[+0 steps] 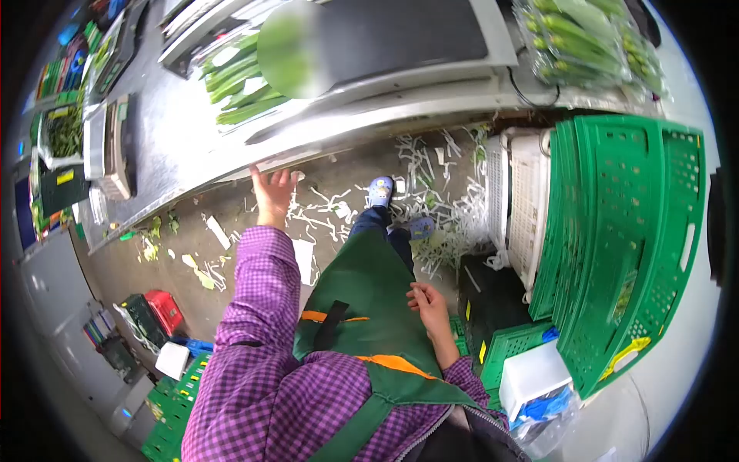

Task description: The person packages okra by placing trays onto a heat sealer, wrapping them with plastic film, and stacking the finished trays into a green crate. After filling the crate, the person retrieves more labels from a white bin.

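Observation:
My left hand (273, 194) reaches to the front edge of the metal worktable (177, 146), fingers spread and nothing in them. On the table beyond it lies a bunch of long green vegetables (242, 81), partly blurred. Low in front of the green apron (362, 292), my right hand (433, 309) hangs with its fingers curled in and no object showing in them. Nearest to that hand, apart from the apron, is a black crate (493, 296) on the floor.
Green crates (608, 254) and white baskets (527, 200) stand at the right. Paper strips (439, 223) litter the floor. Bagged green vegetables (573, 38) lie at the table's far right, past a dark panel (408, 38). A red crate (163, 310) sits at the left.

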{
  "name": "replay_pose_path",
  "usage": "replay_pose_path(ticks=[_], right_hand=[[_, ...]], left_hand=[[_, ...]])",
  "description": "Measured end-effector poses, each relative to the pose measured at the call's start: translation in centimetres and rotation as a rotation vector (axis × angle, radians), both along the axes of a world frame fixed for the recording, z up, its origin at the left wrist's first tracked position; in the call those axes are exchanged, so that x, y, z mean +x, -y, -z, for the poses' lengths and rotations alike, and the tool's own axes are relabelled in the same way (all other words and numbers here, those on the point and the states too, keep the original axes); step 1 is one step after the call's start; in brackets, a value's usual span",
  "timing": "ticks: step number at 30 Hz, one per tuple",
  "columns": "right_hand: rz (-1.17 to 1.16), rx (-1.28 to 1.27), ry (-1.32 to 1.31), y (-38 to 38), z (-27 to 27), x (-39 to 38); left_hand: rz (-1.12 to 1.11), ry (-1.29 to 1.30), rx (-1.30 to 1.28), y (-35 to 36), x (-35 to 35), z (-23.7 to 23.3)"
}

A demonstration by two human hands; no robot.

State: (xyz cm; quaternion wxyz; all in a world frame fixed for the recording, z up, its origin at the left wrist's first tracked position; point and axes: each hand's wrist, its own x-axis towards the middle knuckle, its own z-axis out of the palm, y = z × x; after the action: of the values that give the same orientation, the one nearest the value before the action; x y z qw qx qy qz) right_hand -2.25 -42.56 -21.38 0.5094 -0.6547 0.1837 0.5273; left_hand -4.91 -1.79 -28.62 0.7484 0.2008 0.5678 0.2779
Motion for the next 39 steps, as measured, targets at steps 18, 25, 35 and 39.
replay_pose_path(ticks=[18,25,35,39], right_hand=[[-0.474,-0.013,-0.02,-5.2,-0.7,2.8],[-0.659,-0.003,-0.012,-7.0,-0.3,3.2],[-0.81,-0.003,-0.031,-9.1,-0.3,3.4],[-0.801,-0.002,-0.039,-9.1,-0.1,3.4]], left_hand=[[-0.031,-0.127,-0.079,0.0,-5.1,-1.6],[-0.12,-0.131,-0.2,9.6,-8.2,-0.6],[-0.079,-0.11,-0.16,9.5,-8.2,-1.1],[-0.07,-0.13,-0.169,9.5,-8.0,-1.5]])
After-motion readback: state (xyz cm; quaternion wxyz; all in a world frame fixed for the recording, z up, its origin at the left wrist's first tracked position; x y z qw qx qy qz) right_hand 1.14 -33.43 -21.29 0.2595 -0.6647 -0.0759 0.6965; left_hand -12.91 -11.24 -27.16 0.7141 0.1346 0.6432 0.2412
